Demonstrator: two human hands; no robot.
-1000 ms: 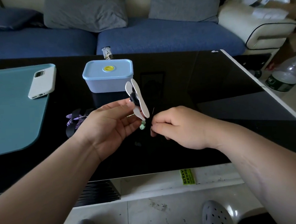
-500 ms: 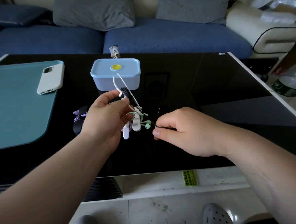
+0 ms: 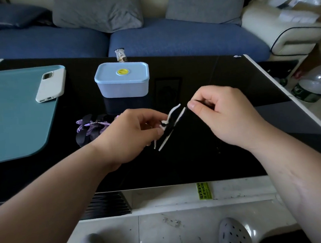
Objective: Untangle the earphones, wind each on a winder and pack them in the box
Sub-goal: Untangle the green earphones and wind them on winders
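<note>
Head: winder (image 3: 171, 126) btwn L fingers (image 3: 159, 131), R fingers (image 3: 193, 107)

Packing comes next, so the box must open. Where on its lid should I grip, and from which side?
Probably the lid at its near right corner, from above and the front: its rim overhangs the box wall, leaving a lip to hook, and a wrapper stands close behind the far edge.

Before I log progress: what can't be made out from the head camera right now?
Head view only:
- Inside the box: its closed lid hides the contents.
- The cord pinched by the right hand: thin, dark, lost against the black table.
- Turns on the white winder: fingers of the left hand cover its core.
- The purple earphones: the left hand hides their right end.
</note>
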